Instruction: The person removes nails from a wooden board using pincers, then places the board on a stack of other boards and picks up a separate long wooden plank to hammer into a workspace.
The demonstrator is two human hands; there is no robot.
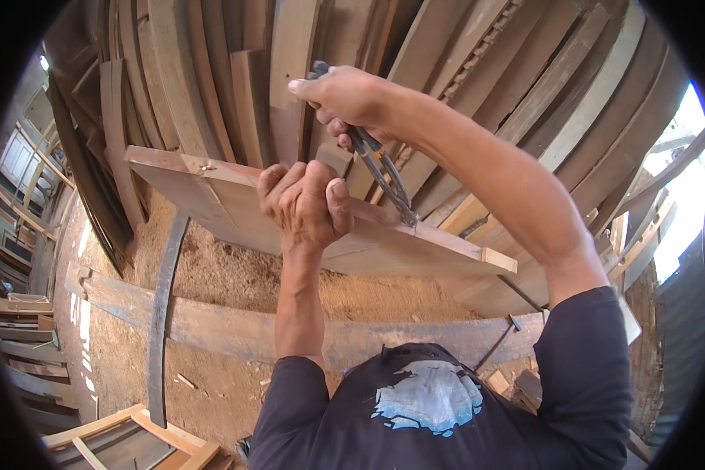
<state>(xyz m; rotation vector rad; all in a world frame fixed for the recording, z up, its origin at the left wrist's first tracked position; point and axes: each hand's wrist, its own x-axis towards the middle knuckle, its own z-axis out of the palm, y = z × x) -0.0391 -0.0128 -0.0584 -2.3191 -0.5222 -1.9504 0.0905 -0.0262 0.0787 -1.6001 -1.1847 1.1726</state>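
Note:
A wide wooden board [243, 205] stands on its long edge in front of me, slanting down toward the right. My left hand [305, 202] is closed over its upper edge near the middle, fingers curled across the top. Up and to the right, my right hand [351, 106] is wrapped round the dark handles of long metal pincers [385, 176]. The tool points down and right. Its jaws meet the board's top edge at a thin nail [417, 229]; whether they grip it is too small to tell.
Many planks [290, 78] lean upright behind the board. Sawdust [227, 274] covers the floor. A long worn beam [227, 325] lies nearer me, crossed by a dark curved strip [164, 313]. A clamp-like metal bar [497, 345] is at right, a wooden frame [133, 435] at lower left.

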